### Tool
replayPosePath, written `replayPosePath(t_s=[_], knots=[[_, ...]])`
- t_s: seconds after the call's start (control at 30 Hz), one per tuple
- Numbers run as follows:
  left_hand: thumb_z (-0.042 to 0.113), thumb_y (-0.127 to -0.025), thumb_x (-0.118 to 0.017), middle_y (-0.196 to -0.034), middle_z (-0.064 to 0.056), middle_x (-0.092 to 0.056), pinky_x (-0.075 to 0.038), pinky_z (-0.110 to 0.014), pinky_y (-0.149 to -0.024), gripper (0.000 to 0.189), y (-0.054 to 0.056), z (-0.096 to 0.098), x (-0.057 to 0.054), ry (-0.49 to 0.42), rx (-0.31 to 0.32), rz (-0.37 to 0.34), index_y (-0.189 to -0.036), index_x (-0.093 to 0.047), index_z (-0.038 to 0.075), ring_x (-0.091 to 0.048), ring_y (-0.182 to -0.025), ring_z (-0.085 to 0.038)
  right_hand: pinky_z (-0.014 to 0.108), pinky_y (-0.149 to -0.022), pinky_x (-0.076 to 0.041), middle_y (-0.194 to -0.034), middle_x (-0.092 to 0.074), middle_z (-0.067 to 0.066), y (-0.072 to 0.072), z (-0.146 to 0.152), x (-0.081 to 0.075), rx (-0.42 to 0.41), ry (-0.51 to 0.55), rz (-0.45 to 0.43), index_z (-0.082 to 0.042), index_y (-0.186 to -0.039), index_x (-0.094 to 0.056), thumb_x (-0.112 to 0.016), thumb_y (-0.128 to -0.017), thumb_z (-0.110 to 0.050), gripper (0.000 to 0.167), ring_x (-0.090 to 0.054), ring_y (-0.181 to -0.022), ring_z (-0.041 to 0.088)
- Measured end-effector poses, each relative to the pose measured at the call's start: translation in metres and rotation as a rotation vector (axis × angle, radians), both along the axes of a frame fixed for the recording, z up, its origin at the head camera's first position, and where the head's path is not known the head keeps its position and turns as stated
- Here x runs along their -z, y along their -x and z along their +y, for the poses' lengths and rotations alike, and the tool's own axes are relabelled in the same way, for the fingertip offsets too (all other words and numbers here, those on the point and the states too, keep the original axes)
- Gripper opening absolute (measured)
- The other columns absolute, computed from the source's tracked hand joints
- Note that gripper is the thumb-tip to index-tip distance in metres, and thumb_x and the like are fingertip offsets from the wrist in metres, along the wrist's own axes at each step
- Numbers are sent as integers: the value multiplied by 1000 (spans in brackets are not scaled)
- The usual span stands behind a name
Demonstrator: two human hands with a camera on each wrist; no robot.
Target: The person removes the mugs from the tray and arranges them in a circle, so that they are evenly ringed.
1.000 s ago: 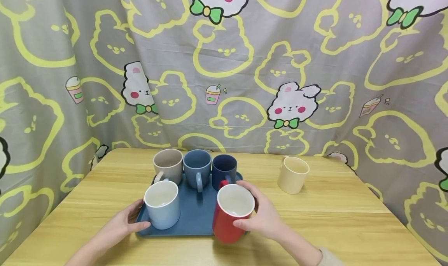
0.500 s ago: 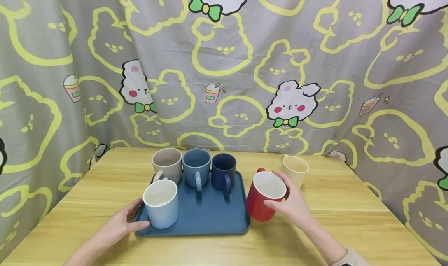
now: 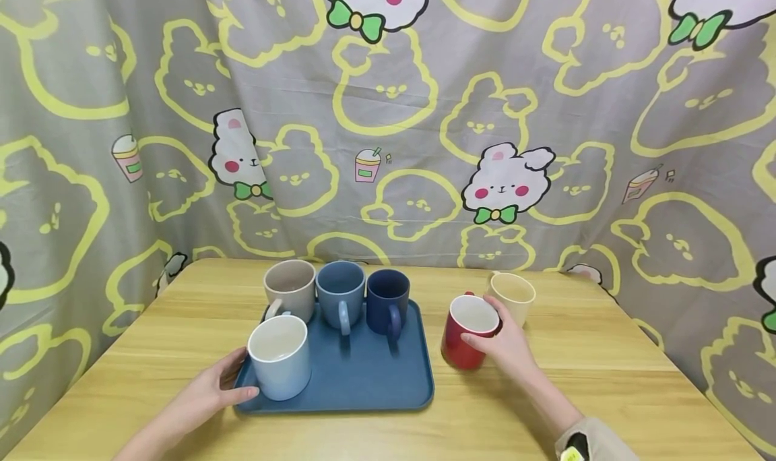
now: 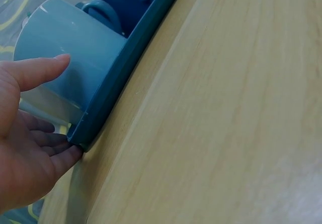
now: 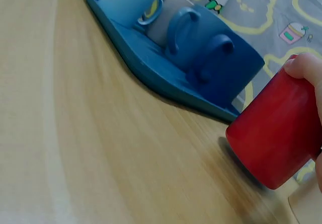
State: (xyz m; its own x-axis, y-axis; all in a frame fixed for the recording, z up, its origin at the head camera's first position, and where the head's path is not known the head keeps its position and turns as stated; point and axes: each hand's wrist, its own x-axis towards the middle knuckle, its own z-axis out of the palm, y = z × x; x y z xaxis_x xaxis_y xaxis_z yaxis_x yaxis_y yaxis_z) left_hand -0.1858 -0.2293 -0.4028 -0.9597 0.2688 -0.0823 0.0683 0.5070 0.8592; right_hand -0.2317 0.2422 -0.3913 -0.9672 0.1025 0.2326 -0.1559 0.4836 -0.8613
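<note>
My right hand (image 3: pixel 506 343) grips a red mug (image 3: pixel 463 346) with a white inside, fingers round its far side and thumb on the near side. In the right wrist view the bottom of the mug is close over the tabletop, to the right of the tray. My left hand (image 3: pixel 206 388) is at the left edge of the blue tray (image 3: pixel 370 383), beside a light blue mug (image 3: pixel 280 363). In the left wrist view its fingertips touch the tray's corner, and the straight thumb (image 4: pixel 43 72) overlaps the light blue mug.
Along the tray's back stand a grey-beige mug (image 3: pixel 291 289), a blue mug (image 3: pixel 341 296) and a navy mug (image 3: pixel 386 306). A cream mug (image 3: pixel 515 296) stands on the wooden table (image 3: pixel 582 360), just behind the red one. A patterned curtain (image 3: pixel 418 137) hangs behind.
My right hand has carried the red mug from over the tray's front right corner to the right and back, then lowered it towards the table. The left hand stays at the tray.
</note>
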Motion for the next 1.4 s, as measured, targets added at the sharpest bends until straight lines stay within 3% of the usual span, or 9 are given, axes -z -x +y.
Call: replayPosePath(t_s=[0.2,0.37,0.53,0.7,0.97,1.17,1.4], knots=[[22,-85,-66,-139,-42,-20,-36,-51,-98,85,-1,0,0,9,2,1,-136,-15,-22,-29,-126,-52,43,-92,-40,-121,-53,21,12,2,9,8,30,-5,-5,-138,-35,-81,-70,-16,83,-51,-108,31],[24,-85,-67,-139,-41,-20,-35,-52,-99,86,0,0,-1,17,-10,-8,-137,-15,-21,-28,-127,-51,42,-95,-39,-125,-49,22,14,2,6,-27,51,11,2,-138,-31,-79,-72,-12,82,-49,-111,32],[26,-85,-67,-140,-41,-20,-34,-52,-100,87,-1,-1,-2,27,-18,-20,-137,-15,-20,-28,-127,-51,26,-90,-41,-123,-47,21,13,0,4,-53,118,24,5,-133,-30,-77,-73,-6,78,-48,-109,30],[23,-85,-66,-138,-42,-21,-35,-52,-99,85,-1,-1,0,29,-7,11,-136,-15,-22,-29,-126,-52,13,-82,-42,-121,-46,20,10,-3,6,-11,155,27,6,-130,-31,-76,-74,-5,72,-49,-107,29],[21,-86,-66,-137,-43,-21,-35,-53,-98,84,2,-2,0,26,5,24,-135,-14,-23,-30,-125,-53,26,-93,-43,-122,-44,23,9,-2,6,54,172,63,9,-132,-30,-73,-76,-2,72,-49,-110,33],[20,-85,-67,-137,-43,-21,-33,-53,-99,84,-1,0,1,4,6,30,-135,-15,-23,-28,-126,-52,7,-78,-41,-115,-46,20,9,2,9,120,126,86,10,-128,-37,-76,-74,-6,68,-51,-102,28],[20,-84,-67,-137,-43,-22,-33,-52,-99,84,-1,1,1,-3,1,31,-135,-15,-23,-29,-126,-52,7,-77,-43,-119,-49,19,9,4,6,144,132,82,7,-130,-40,-78,-73,-7,70,-51,-103,27]])
